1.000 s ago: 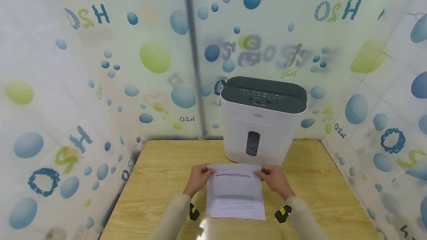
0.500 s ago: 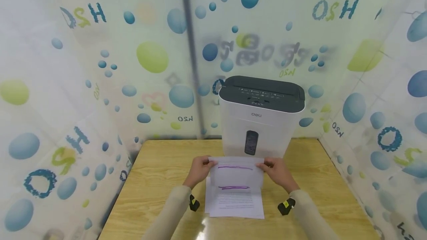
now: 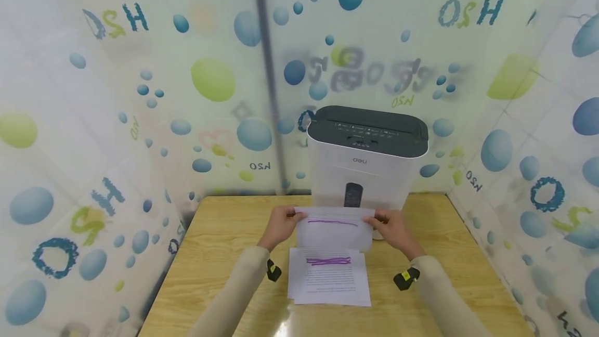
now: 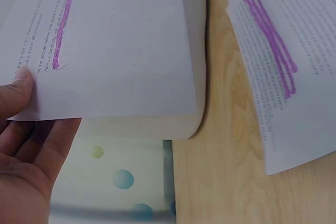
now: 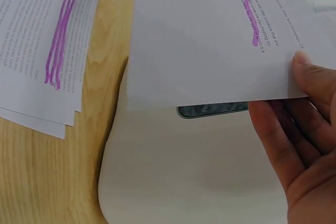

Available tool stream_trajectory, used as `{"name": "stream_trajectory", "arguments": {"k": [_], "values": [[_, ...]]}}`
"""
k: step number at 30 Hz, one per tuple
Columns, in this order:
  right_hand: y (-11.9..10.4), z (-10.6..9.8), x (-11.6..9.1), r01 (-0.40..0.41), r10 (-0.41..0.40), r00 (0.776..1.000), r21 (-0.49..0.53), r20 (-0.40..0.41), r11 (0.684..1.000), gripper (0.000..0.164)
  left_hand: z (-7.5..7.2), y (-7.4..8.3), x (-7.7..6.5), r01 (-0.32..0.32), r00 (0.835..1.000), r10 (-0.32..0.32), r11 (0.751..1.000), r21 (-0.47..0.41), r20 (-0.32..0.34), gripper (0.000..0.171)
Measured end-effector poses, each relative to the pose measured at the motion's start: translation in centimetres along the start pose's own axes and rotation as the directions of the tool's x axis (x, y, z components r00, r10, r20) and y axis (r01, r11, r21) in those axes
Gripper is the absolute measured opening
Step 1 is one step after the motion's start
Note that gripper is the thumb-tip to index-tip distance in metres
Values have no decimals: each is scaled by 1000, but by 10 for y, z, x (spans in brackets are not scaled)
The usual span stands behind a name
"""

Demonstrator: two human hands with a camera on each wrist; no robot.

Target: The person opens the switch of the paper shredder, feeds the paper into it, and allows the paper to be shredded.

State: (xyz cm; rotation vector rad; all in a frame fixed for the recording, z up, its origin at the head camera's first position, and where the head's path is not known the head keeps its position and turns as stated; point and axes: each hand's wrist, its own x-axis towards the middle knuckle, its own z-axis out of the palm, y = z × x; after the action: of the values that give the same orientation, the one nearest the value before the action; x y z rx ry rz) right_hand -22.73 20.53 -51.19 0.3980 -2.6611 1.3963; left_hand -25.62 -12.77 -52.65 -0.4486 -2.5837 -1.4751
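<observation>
Between both hands hangs a sheet of paper [image 3: 334, 233], printed near its top and crossed by a purple marker line. My left hand [image 3: 281, 227] pinches its upper left corner, thumb on the near face and fingers behind. At the upper right corner, my right hand [image 3: 391, 229] grips it the same way, as the right wrist view shows. Below the raised sheet lies a small stack of printed papers [image 3: 329, 282], its top page struck through in purple. Directly behind the sheet stands a white paper shredder [image 3: 365, 178] with a dark top; the sheet hides the lower part of its front.
The wooden table [image 3: 224, 233] carries everything, and its far edge meets a curtain [image 3: 210, 134] patterned with blue and green spots. More curtain hangs along the left and right sides. Small black wrist devices [image 3: 406, 277] sit on both forearms.
Both hands have lifted the sheet up and away from the stack, toward the shredder. More of the stack's top page, with its purple scribble, now shows.
</observation>
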Motion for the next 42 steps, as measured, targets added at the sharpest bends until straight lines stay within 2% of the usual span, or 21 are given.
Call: {"name": "stream_trajectory", "arguments": {"k": [7,12,19,23,27,38,42], "values": [[-5,-10,5,-27,27,1000,-23,-5,999,20,-3,12,12,-26,1000,27,999,44,-3,21],[-8,-16,9,-10,10,1000,1,-7,1000,23,-7,17,20,-25,1000,25,999,33,9,28],[-13,-26,13,8,-8,1000,-26,-27,1000,28,-15,28,32,-80,996,79,997,14,42,14],[-17,-32,15,-15,13,999,-42,-40,999,31,-19,35,37,-103,994,101,994,32,45,14],[-21,-37,17,-19,17,999,-45,-50,999,30,-21,41,42,-99,994,97,994,49,46,14],[-32,-52,23,24,-33,994,-83,-107,996,30,-26,57,56,-137,990,135,988,69,37,16],[-38,-58,24,39,-50,990,-87,-129,995,29,-28,63,61,-154,987,152,987,52,47,16]]}}
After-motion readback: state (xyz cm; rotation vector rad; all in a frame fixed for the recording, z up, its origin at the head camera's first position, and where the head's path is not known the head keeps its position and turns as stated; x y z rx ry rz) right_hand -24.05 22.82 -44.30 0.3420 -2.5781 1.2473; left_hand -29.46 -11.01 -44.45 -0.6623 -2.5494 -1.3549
